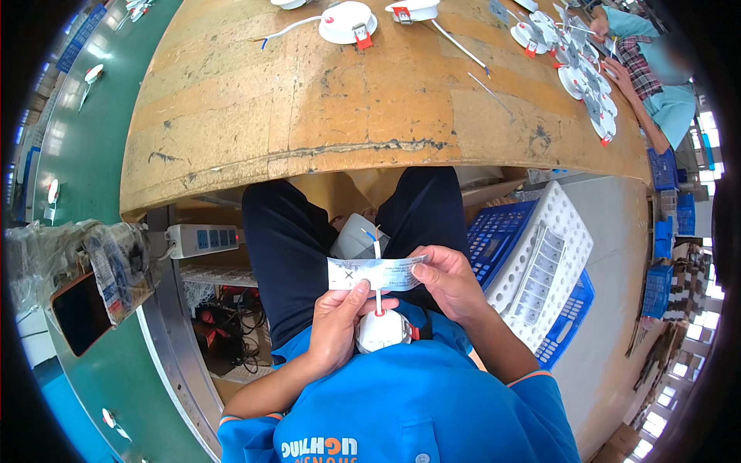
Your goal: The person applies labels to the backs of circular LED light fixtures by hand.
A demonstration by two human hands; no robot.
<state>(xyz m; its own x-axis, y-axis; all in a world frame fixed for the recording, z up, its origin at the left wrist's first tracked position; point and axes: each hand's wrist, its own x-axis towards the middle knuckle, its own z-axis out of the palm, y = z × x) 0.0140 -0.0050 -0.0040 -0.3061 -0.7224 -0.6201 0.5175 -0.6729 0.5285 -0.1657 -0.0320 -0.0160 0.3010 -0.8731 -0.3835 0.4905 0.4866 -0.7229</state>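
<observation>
A silver printed label strip point(386, 272) is stretched between my hands, over my lap. My left hand point(333, 322) is closed on its lower left part, thumb on top and fingers behind. The right end of the strip is pinched between the thumb and fingers of my right hand point(451, 284). Behind the label runs the white cable of a round white downlight point(377, 333); its bare blue and brown wire ends stick up above the strip. The downlight rests against my blue shirt, a red-tipped clip on its side. Whether my left fingers also grip the cable is hidden.
A worn wooden table point(309, 100) lies ahead, with downlights point(347, 23) at its far edge. A co-worker point(644, 69) sits at far right by more downlights. Right of my legs, a white perforated tray point(532, 270) carries label strips. A phone point(81, 315) hangs at left beside a green conveyor point(85, 154).
</observation>
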